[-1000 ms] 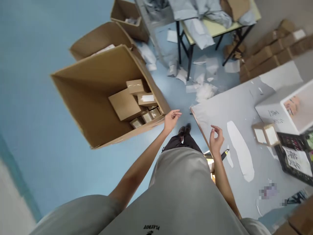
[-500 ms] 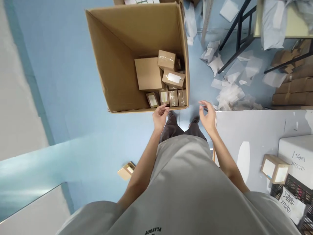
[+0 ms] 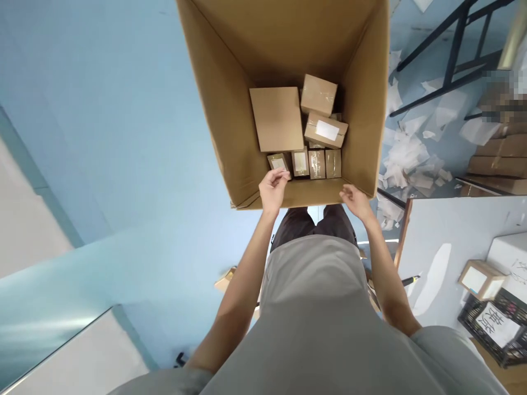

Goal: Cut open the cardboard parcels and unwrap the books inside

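A big open cardboard box (image 3: pixel 218 99) stands on the blue floor right in front of me. Inside it lie several small brown parcels (image 3: pixel 319 94), one with a white label (image 3: pixel 326 130), and a row of little taped boxes (image 3: pixel 307 163) along the near wall. My left hand (image 3: pixel 272 189) hovers over the near rim, fingers curled, close to the leftmost little box, holding nothing. My right hand (image 3: pixel 356 201) rests at the near right corner of the rim, fingers bent over the edge.
Scraps of white paper (image 3: pixel 405 162) litter the floor to the right, by a black table frame (image 3: pixel 453 52). A grey table (image 3: pixel 440 230) at the right carries a small labelled box (image 3: pixel 480 278) and a black crate (image 3: pixel 492 329). Stacked brown boxes (image 3: pixel 498 156) sit beyond.
I have stepped up to the big box, which now fills the top of the view. Both hands moved forward to its near rim.
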Demonstrator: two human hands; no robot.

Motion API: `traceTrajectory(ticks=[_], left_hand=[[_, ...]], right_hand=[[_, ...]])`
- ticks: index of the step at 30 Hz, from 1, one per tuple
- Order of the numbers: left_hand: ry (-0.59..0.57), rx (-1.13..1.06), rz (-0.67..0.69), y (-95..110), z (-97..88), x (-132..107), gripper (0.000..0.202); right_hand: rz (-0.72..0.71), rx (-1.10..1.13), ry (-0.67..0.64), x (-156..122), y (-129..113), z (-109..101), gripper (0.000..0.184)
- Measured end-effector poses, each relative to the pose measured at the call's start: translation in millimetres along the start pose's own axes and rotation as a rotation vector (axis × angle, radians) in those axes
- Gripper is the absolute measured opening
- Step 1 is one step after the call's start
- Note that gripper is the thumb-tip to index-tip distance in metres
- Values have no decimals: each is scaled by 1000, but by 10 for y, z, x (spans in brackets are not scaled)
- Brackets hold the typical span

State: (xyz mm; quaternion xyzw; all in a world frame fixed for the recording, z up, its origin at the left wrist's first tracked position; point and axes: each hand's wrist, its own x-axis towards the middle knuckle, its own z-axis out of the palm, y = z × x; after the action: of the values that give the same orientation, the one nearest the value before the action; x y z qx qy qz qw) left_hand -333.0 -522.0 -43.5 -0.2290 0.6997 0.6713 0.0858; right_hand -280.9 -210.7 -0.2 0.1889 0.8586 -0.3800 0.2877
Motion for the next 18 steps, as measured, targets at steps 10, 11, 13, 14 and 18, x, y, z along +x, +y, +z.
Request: traceTrajectory(ticks=[10,11,13,14,18], left_hand=[[128,233,-373,-615,-517,1078,71],[131,266,-435,-741,-498,1237,81],[132,329,-540,-1015,-455,1573,98],[132,357,-580,-1156,-434,1740,103],[162,424,-672,-1675,-385,2320,108]], right_hand=[[-61,171,-211,1382,-688,852,41],[-5,220,-206,1620,-675,989,42],[135,302,-195,2098,-616,1286,49],[204,335,-184,2322,-575,1440,53],[325,382,-152,3040,-393,2026,60]])
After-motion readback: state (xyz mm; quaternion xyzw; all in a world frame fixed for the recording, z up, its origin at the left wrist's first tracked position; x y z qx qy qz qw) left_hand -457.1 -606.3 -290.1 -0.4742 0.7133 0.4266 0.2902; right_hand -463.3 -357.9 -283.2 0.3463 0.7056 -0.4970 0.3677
